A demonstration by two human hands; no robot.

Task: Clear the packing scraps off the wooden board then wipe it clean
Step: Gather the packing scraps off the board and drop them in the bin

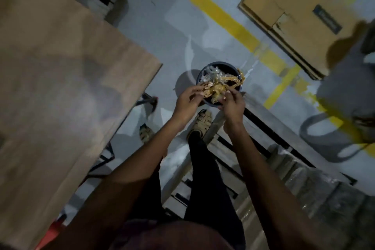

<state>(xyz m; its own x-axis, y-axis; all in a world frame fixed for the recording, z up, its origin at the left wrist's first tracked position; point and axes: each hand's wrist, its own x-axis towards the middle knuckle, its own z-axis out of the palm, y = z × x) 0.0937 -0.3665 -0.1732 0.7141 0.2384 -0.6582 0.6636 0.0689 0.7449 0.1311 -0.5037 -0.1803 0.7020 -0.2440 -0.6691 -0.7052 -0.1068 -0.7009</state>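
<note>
Operator: How are the scraps held?

Technician: Both hands pinch one tangled wad of tan scraps (218,87). The left hand (188,100) grips its left end; the fingers of the right hand (232,105) curl round its right end. The wad hangs directly over the bin (240,87), which stands on the floor (162,26) and already holds clear film.

Operator: Procedure for release?

Technician: Lower the wad inside the rim before loosening the fingers. One strand trails over the far right rim; gather it inward first, or it will likely spill.

Operator: Where is the board?

Technician: The board (60,77) lies to the left, its near right corner just beside the bin. The visible surface shows no scraps, though the view is blurred. Wiping appears not yet begun.
</note>
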